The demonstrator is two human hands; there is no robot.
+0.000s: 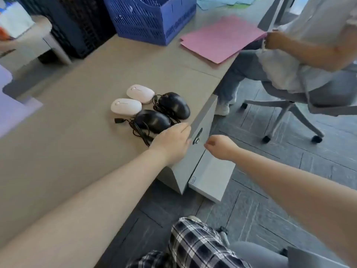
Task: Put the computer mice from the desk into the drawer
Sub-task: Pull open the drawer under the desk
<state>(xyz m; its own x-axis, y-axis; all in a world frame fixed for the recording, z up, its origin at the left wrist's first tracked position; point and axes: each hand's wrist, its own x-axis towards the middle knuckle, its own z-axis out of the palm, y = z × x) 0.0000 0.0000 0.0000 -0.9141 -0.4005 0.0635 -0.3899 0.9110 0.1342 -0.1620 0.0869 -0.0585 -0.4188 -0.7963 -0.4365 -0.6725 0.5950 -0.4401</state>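
Four computer mice lie together near the desk's right edge: two white mice (126,106) (140,93) and two black wired mice (152,120) (174,104) with tangled cords (139,132). My left hand (172,143) rests on the desk edge just in front of the nearer black mouse, its fingers hooked over the top of the grey drawer front (202,120). My right hand (220,147) hovers beside the drawer's lock (197,140), fingers curled in, nothing visible in it. A lower drawer front (210,176) sticks out a little. No drawer's inside shows.
A blue plastic basket (152,18) and pink paper sheets (218,39) lie at the far side of the desk (77,132). Another person sits on a wheeled chair (289,101) to the right, close to the drawers. A black crate (81,26) stands behind the desk.
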